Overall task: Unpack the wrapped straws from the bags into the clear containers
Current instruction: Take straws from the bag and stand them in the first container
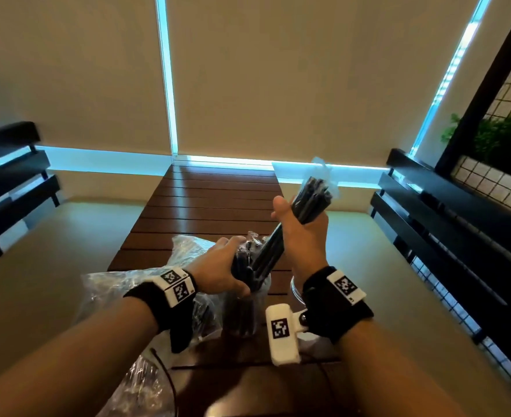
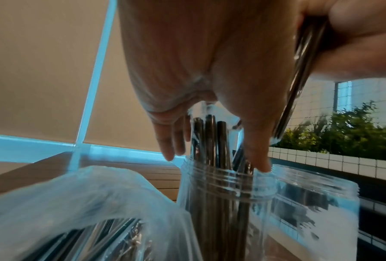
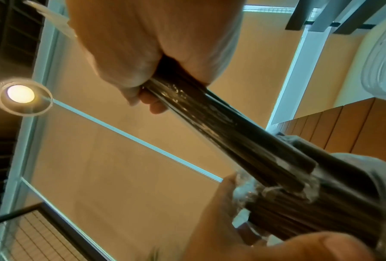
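My right hand grips a bundle of black wrapped straws, held tilted above the table. The bundle's lower ends reach down to the mouth of a clear container that holds several straws. My left hand curls round the straw tops that stick out of this container. In the left wrist view its fingers and thumb flank those straws above the threaded rim. In the right wrist view the bundle runs down from my right fist.
A second clear container stands just right of the first. Crumpled plastic bags with more straws lie at my left on the slatted wooden table. Dark benches flank the table; a wire grid with plants is at the right.
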`<state>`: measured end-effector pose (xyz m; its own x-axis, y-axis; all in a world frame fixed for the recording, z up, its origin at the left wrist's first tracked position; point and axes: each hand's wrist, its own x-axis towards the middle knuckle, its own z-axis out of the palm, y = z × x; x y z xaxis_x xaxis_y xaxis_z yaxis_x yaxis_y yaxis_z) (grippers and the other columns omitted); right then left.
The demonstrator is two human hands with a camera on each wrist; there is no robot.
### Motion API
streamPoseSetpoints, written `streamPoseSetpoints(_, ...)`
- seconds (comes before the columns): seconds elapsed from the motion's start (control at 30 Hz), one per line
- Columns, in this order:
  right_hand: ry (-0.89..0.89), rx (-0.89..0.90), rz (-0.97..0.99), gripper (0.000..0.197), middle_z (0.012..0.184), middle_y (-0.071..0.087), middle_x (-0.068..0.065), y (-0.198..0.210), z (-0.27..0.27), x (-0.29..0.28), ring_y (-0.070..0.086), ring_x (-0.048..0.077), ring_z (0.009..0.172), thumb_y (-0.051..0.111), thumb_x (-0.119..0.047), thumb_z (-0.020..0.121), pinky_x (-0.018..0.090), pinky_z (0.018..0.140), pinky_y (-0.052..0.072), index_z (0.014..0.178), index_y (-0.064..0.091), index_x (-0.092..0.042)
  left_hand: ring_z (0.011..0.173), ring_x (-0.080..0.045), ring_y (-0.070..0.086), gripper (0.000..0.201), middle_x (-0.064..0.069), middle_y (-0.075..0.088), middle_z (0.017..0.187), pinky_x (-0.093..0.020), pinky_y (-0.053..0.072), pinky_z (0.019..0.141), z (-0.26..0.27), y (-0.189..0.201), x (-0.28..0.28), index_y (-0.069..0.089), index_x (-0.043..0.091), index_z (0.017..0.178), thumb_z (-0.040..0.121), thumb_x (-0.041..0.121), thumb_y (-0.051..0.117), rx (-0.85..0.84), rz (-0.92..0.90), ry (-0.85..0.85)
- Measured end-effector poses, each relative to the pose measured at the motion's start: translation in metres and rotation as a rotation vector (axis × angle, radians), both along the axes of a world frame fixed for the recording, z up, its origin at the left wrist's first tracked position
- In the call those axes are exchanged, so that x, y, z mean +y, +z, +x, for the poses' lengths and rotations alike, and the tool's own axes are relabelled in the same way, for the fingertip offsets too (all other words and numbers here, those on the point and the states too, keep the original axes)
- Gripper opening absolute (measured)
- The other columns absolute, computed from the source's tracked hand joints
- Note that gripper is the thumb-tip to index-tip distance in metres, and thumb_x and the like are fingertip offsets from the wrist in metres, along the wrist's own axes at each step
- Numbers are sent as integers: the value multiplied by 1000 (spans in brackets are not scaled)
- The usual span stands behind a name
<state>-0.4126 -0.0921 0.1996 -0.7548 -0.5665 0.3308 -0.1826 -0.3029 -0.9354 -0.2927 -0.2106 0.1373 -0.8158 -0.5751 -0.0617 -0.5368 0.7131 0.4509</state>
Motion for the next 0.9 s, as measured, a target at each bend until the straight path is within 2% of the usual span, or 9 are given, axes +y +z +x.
streamPoseSetpoints(0.1,-36,-13,48,23,71,72,-4,-3,2,-11,69,8,69,75,-34,86,30,69,52,79,69,-13,127,-23,47,95,-6,47,140,-31,38,103,-3,0,-4,32,20,146,69,33,86,42,-28,13)
streamPoseSetpoints(0.23,-166,-127,-23,21,63,68,-4,7,-4,-18,69,15,64,77,-35,83,43,71,59,79,59,-25,116,-25,56,70,-9,58,129,-29,42,93,-7,-4,-7,42,17,137,78,28,78,93,-83,47)
streamPoseSetpoints(0.33,-236,-190,-175,19,56,63,-4,22,-11,-8,62,17,56,73,-26,88,37,63,57,80,57,-22,114,-27,56,66,-12,57,127,-28,43,89,-9,-10,-7,42,16,133,77,26,76,108,-103,62)
streamPoseSetpoints(0.4,-265,-200,-262,19,50,59,-6,33,-16,0,57,18,51,70,-18,90,31,58,52,78,55,-22,118,-30,54,83,-12,45,135,-34,48,94,-10,-11,-7,32,16,140,72,27,77,77,-78,47)
streamPoseSetpoints(0.5,-264,-221,-306,17,46,57,-6,41,-25,8,55,15,46,67,-14,91,30,56,51,81,55,-18,134,-30,40,128,-2,16,152,-51,48,101,-10,-8,-1,0,31,153,58,55,83,-23,-127,-5)
streamPoseSetpoints(0.6,-252,-204,-253,15,46,55,-7,37,-31,11,53,13,45,67,-13,90,29,56,50,81,55,-16,139,-29,34,138,4,10,156,-54,45,104,-19,-2,7,-5,36,153,50,80,75,0,-201,-52)
streamPoseSetpoints(0.67,-244,-155,-164,17,46,54,-6,29,-32,9,52,13,46,68,-15,87,31,57,50,78,54,-18,137,-28,38,127,1,17,154,-51,47,102,-27,0,9,6,37,153,55,80,73,41,-203,-57)
streamPoseSetpoints(0.77,-258,-115,-63,21,47,52,-6,15,-27,8,52,16,48,70,-17,85,35,57,51,72,54,-21,122,-29,55,85,-3,38,143,-46,52,96,-36,-2,4,32,36,147,75,60,70,33,-189,-40)
streamPoseSetpoints(0.9,-277,-170,-80,16,51,53,-6,11,-24,12,52,11,47,70,-17,86,31,54,51,80,57,-22,109,-28,60,53,-5,56,123,-44,53,93,-30,-3,0,51,29,136,86,44,60,49,-162,-10)
